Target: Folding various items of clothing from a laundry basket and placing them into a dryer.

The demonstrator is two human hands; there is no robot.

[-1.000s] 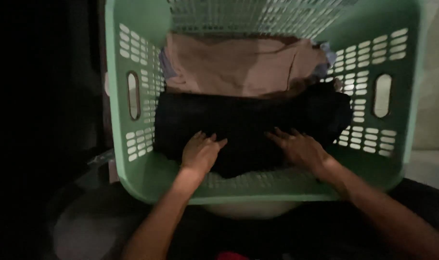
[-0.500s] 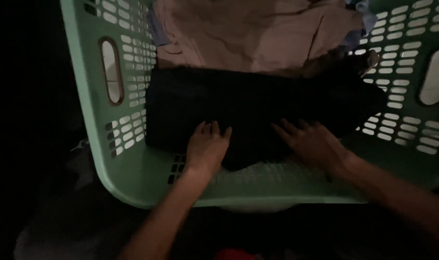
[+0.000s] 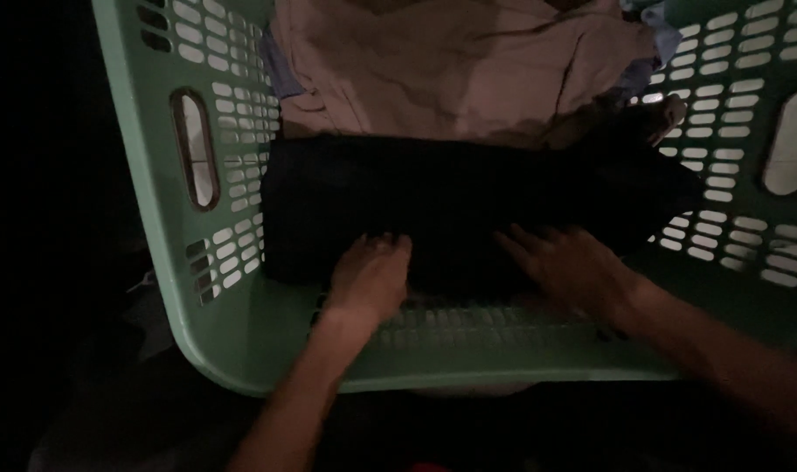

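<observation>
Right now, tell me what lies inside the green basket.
In the green basket: a folded black garment under both hands, a beige cloth behind it, and a bit of blue fabric. Anything beneath is covered.

1. There is one view only, from a camera worn on the person's head.
2. It looks steeply down and forward into a green laundry basket (image 3: 241, 336), from close above.
3. The basket fills most of the frame; its near wall runs along 6 o'clock and its far end is cut off at 12 o'clock.
4. Both forearms enter from 6 o'clock.
5. The surroundings at 9 o'clock are dark.
</observation>
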